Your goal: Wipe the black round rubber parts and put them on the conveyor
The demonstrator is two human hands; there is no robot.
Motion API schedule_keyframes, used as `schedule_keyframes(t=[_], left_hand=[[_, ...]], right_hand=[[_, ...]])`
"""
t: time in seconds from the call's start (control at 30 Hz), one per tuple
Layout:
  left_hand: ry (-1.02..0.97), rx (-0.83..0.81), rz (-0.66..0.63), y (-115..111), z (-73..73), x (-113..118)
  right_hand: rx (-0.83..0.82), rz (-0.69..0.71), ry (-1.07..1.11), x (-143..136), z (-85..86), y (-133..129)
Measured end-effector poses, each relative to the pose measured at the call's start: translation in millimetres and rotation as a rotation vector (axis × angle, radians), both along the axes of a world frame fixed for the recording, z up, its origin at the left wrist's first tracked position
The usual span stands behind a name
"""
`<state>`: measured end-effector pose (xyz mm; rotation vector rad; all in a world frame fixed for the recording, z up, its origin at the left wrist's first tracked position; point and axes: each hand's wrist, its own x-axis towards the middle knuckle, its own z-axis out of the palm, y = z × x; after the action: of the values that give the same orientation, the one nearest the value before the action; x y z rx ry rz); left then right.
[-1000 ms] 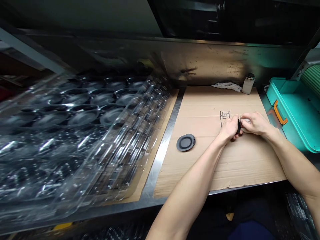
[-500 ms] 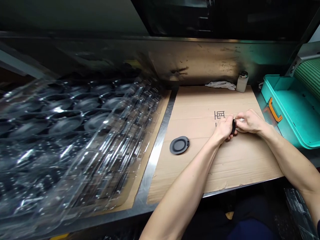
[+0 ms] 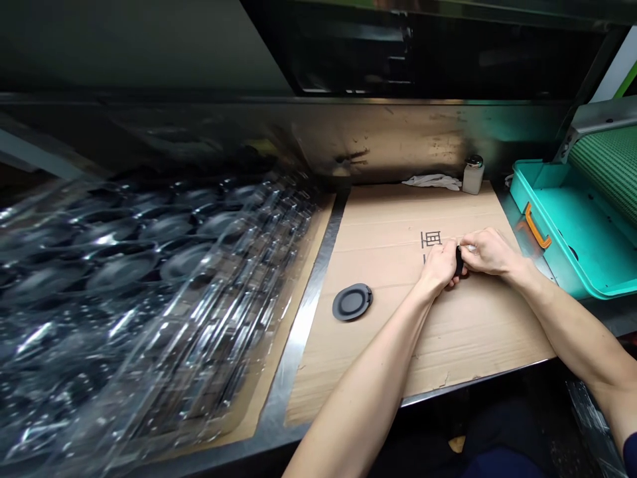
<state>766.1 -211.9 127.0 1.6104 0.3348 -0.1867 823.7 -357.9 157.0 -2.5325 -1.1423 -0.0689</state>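
My left hand [image 3: 439,267] is closed on a black disc-shaped part [image 3: 458,261], held nearly edge-on above the cardboard sheet [image 3: 383,232]. My right hand [image 3: 490,251] is pinched against the part's right side. A small whitish bit [image 3: 471,247] shows between its fingers; its kind cannot be made out. To the left of my hands, a dark grey oval disc [image 3: 352,302] with a raised ring and a small notched tab lies flat on the cardboard.
Stacked clear plastic trays [image 3: 199,318] with dark round parts fill the left. A white cloth or glove [image 3: 432,181] and a bottle with a metal top [image 3: 473,175] stand at the back. At right sits a teal bin [image 3: 592,232] with an orange handle [image 3: 537,227], beside a green mesh belt [image 3: 610,146].
The view has tilted up slightly, so everything sits lower in the picture. Both hands stay together on the black part, with only a small shift in the right fingers.
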Motion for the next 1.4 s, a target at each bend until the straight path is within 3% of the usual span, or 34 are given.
schedule_keyframes(t=[0.2, 0.33, 0.43, 0.53, 0.77, 0.87, 1.0, 1.07, 1.2, 1.33, 1.4], left_hand=[[-0.016, -0.081, -0.007, -0.7, -0.3, 0.6], [0.12, -0.51, 0.098, 12.7, 5.9, 7.0], [0.183, -0.802, 0.197, 27.6, 11.1, 11.3], [0.199, -0.936, 0.273, 35.9, 13.5, 13.7], [0.204, -1.0, 0.323, 38.2, 13.8, 15.6], [0.188, -0.977, 0.306, 38.6, 8.9, 16.4], [0.044, -0.913, 0.293, 28.8, -2.4, 17.5], [-0.049, -0.933, 0.283, 21.2, -7.3, 17.5], [-0.1, -1.045, 0.224, 13.3, -12.1, 15.8], [-0.128, -1.054, 0.242, 15.3, -12.9, 15.0], [-0.109, -1.052, 0.25, 16.6, -13.3, 15.4]], right_hand=[[-0.068, -0.055, 0.061, 0.2, 1.9, -0.2], [-0.029, -0.212, 0.03, 8.1, 1.5, -12.4], [-0.118, -0.37, -0.06, 19.2, -1.1, -23.8], [-0.121, -0.341, -0.197, 21.3, -1.6, -26.0], [-0.208, 0.035, 0.044, 1.1, 1.5, -17.5], [-0.13, -0.001, 0.058, 7.5, -1.1, -19.6], [0.23, -0.187, -0.053, 8.3, -8.1, -8.7], [0.34, -0.191, -0.042, -2.0, -15.0, 5.1], [0.244, -0.053, -0.041, -24.8, -31.0, 32.2], [0.089, -0.233, -0.133, -28.0, -33.9, 40.9], [0.06, -0.212, -0.145, -28.1, -30.8, 41.5]])
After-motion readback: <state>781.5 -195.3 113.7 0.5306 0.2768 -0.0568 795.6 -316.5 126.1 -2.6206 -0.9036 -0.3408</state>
